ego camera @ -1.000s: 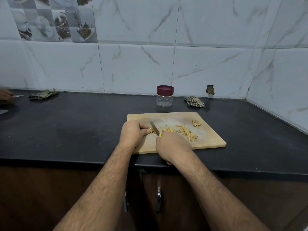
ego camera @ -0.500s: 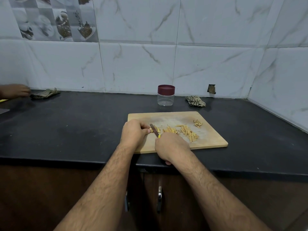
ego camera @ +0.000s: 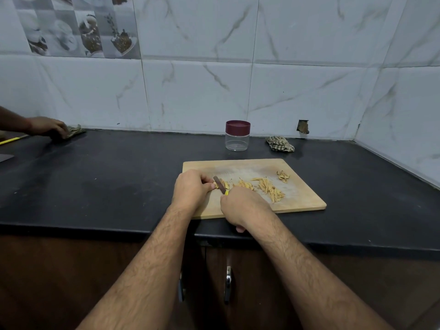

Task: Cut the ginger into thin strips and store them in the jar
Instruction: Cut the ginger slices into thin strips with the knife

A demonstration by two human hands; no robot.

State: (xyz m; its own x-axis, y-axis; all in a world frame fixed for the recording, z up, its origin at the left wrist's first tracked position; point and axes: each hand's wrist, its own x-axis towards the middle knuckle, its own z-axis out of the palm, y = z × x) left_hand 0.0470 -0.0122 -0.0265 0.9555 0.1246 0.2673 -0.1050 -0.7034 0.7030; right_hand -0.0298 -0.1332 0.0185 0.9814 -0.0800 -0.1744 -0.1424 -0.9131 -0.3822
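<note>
On the rectangular pale wooden cutting board (ego camera: pixel 302 198), the small uncut piece of yellow ginger (ego camera: pixel 220 185) lies directly at the fingertips of the left hand (ego camera: pixel 190 190), which pinches it down against the wood. The right hand (ego camera: pixel 242 207) sits just near and right of it, clenched round the yellow handle of a small knife (ego camera: pixel 220 185) whose dark blade points far and left, resting across the ginger. The next cut appears to turn on this: the blade meets the piece on its right side, with the left fingertips just beside it. One jar, one knife and one board are in view; the cut yellow ginger strips (ego camera: pixel 267 189) lie in roughly three loose heaps to the right, too many to count. The clear glass jar with a maroon lid (ego camera: pixel 237 135) stands closed on the black counter (ego camera: pixel 119 177), beyond the board's far edge, with a crumpled checked cloth (ego camera: pixel 279 144) to its right
</note>
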